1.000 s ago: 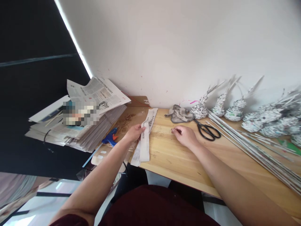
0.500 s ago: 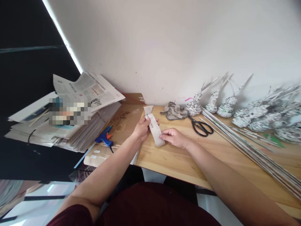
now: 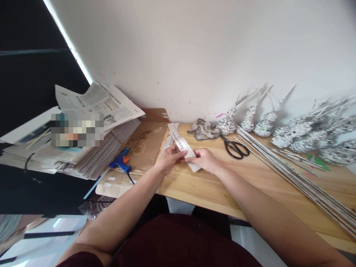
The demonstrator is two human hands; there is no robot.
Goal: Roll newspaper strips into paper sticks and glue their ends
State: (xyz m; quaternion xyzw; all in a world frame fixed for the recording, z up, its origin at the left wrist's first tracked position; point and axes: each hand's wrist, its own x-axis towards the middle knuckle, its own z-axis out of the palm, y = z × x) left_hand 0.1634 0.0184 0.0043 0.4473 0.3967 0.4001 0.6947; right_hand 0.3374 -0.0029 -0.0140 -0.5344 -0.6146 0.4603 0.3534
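Note:
Both hands meet over the wooden table [image 3: 244,185] and hold one newspaper strip [image 3: 182,142]. My left hand [image 3: 168,160] pinches the strip from the left side. My right hand [image 3: 205,159] pinches its near end from the right. The strip runs diagonally from the back left toward the near right, lifted a little off the table. More cut strips [image 3: 167,141] lie flat under it at the table's left edge.
A stack of newspapers [image 3: 83,148] sits at the left, with a blue glue gun [image 3: 120,162] on brown cardboard [image 3: 139,152]. Black scissors [image 3: 235,147], a grey cloth [image 3: 204,129], long rolled paper sticks [image 3: 292,174] and several woven paper pieces [image 3: 294,131] lie at the back right.
My left hand lifted a strip off the pile at the table's edge. My right hand came over from the bare table and took hold of the strip's near end.

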